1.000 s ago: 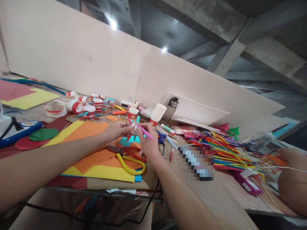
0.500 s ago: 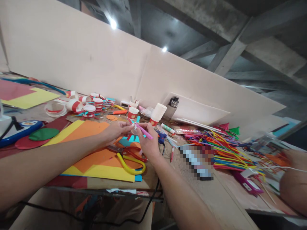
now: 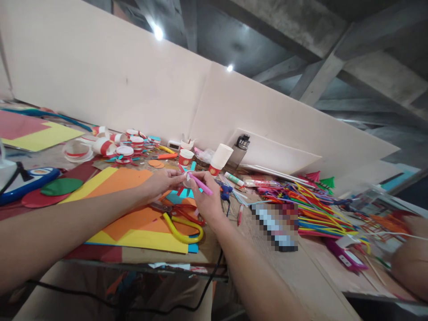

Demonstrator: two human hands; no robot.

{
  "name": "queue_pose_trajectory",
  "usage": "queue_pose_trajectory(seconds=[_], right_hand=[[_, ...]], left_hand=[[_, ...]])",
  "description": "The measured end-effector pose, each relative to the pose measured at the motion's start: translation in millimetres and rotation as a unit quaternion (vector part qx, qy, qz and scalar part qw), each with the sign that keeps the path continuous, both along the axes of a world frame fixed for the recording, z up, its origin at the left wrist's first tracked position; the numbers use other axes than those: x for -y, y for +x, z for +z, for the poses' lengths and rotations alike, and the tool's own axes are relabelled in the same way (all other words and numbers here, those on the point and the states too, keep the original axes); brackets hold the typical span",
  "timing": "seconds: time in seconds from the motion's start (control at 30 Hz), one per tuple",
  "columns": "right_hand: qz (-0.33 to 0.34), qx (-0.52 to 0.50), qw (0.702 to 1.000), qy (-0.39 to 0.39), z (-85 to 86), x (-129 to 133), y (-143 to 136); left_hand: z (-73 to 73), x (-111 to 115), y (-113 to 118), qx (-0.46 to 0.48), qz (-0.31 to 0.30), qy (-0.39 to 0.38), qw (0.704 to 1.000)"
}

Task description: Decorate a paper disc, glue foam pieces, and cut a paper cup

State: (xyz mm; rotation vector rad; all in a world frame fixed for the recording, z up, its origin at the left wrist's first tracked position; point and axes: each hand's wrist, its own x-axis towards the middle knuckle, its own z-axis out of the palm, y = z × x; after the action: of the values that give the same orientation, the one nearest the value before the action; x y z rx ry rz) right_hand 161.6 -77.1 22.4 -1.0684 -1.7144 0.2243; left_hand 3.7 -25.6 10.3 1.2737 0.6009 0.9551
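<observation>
Disc (image 3: 187, 181): white, round, flat blue and red strips fanning out; held between both hands, over the table's sheets (image 3: 137, 222).
Pen (image 3: 202, 185): smooth, slim, pink; long axis slanting, upper-left end at the disc, other end lower right.
Left hand (image 3: 164, 183): fingertips pinched on the disc's edge.
Right hand (image 3: 207, 196): clamped around the pen.
Sheets: flat orange and yellow paper.
Yellow handle (image 3: 172, 229): thick, looped.

Your slim pink pen (image 3: 204, 187) looks like smooth plastic; your curved yellow scissor handle (image 3: 182, 239), glossy plastic. The flat orange sheet (image 3: 129, 228) before you looks like matt paper, the tapered red-and-white cup (image 3: 185, 159) smooth paper. Your flat brown counter (image 3: 211, 236) looks like dull, worn wood.
</observation>
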Motion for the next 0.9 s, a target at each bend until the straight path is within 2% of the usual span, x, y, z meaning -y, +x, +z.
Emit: queue_pose_trajectory(seconds=[0.27, 0.9], right_hand=[[-0.008, 0.001, 1.0, 0.005, 1.4, 0.9, -1.5], [-0.027, -0.013, 0.999, 0.032, 6.0, 1.9, -2.6]], left_hand=[[-3.3, -1.8, 0.6, 0.004, 0.003, 0.012, 1.0], [0.1, 1.4, 0.1, 0.001, 0.006, 0.006, 1.0]])
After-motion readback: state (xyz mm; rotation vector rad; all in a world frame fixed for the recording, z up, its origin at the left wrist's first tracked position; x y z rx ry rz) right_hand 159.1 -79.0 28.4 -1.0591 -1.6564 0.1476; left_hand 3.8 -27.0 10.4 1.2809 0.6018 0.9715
